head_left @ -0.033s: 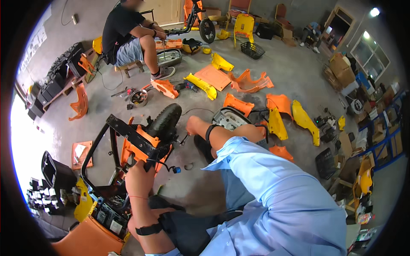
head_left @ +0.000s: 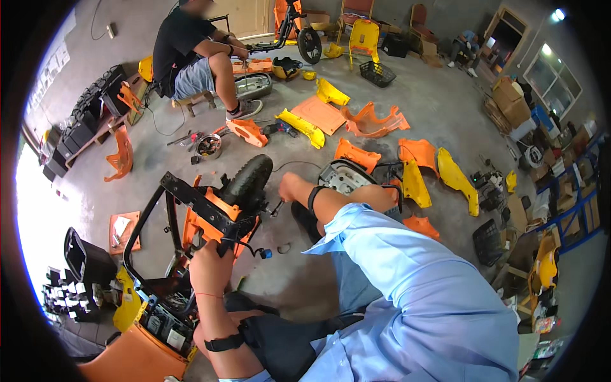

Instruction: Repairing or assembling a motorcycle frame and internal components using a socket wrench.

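In front of me on the left lies a black scooter frame [head_left: 203,207] with an orange panel [head_left: 219,200] on it and a fat black tyre [head_left: 248,181] at its far end. My left hand [head_left: 211,267] is closed on the near end of the frame's black bar. My right hand [head_left: 294,186] is closed round a metal wrench [head_left: 276,207], whose far end is by the wheel's hub. The exact contact there is too small to tell. A cable with a blue connector [head_left: 266,253] sticks out between my hands.
Orange and yellow body panels [head_left: 318,116] lie about the floor beyond my hands. A bowl of small parts [head_left: 208,146] stands ahead. At the back left a person [head_left: 184,57] sits on a low stool. Shelving [head_left: 566,210] and boxes line the right; a black bin [head_left: 83,254] stands left.
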Action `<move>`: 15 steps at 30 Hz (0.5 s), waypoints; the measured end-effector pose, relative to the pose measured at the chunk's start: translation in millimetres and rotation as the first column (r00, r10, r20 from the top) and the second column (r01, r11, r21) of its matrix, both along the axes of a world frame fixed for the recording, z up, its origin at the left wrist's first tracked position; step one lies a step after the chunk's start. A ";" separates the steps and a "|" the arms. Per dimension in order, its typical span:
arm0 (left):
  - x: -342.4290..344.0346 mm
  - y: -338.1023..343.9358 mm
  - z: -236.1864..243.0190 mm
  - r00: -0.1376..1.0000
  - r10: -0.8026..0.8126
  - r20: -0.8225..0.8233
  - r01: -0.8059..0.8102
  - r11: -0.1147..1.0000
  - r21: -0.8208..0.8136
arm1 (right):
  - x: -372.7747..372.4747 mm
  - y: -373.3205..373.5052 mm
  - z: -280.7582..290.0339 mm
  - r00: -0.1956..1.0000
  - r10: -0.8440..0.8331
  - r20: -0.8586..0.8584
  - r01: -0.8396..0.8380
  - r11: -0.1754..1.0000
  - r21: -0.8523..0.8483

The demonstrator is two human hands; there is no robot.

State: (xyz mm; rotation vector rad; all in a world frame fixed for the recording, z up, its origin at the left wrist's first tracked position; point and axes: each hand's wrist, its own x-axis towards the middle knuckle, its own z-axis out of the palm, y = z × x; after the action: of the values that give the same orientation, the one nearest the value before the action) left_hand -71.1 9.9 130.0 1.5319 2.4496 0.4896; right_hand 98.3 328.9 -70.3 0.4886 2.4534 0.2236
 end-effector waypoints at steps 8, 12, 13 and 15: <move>-4.3 2.3 -0.2 0.996 -0.035 0.085 0.037 0.999 -0.030 | -9.8 14.4 -39.7 0.999 0.052 0.013 -0.053 0.993 0.108; -7.5 5.1 -0.2 0.992 0.004 0.126 0.009 0.994 -0.105 | -4.9 4.7 -43.0 0.992 -0.052 -0.115 0.071 0.982 0.175; -7.2 5.1 0.4 0.987 0.007 0.159 0.012 0.993 -0.115 | -1.5 2.4 -40.7 0.990 -0.046 -0.130 0.073 0.975 0.208; -7.4 5.3 2.2 0.987 -0.006 0.160 0.027 0.991 -0.130 | 4.7 -4.5 -34.4 0.987 -0.036 -0.158 0.069 0.977 0.204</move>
State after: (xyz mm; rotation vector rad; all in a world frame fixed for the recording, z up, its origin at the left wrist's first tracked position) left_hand -78.5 15.2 132.3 1.4024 2.2982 0.4200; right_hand 102.9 324.3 -104.7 0.6836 2.5760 0.4402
